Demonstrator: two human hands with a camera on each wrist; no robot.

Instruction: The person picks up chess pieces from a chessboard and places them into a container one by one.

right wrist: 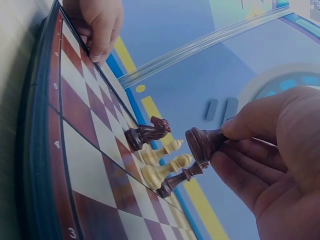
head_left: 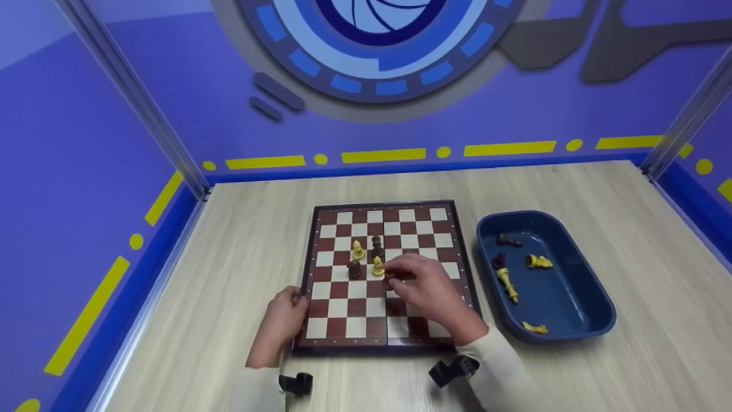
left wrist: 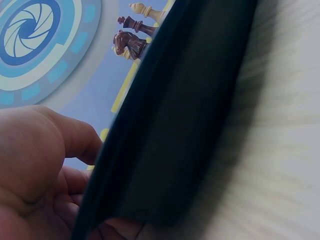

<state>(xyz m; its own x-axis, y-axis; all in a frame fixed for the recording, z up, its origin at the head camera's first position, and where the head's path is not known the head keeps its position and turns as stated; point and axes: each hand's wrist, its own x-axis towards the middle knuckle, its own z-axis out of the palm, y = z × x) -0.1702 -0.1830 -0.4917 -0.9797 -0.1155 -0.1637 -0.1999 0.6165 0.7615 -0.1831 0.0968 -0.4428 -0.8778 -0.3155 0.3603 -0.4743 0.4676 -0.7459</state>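
My right hand point(head_left: 426, 286) is over the middle of the chessboard point(head_left: 347, 290), pinching a dark brown chess piece point(right wrist: 200, 145) between thumb and fingers. Its round stepped base shows in the right wrist view; fingers hide its top. Close by on the board stand a dark knight point(head_left: 354, 269), a dark king point(head_left: 377, 246) and two cream bishops point(head_left: 358, 250), all upright. At the board's left edge my left hand point(head_left: 284, 313) grips the frame. The left wrist view shows its thumb at the rim, with other fingers partly hidden behind the board's side point(left wrist: 165, 120).
Right of the board stands a dark blue tub point(head_left: 577, 280) with several chess pieces lying in it, among them a cream king point(head_left: 507, 285). The wooden table point(head_left: 240, 240) is enclosed by blue printed walls point(head_left: 189, 86) at the back and sides.
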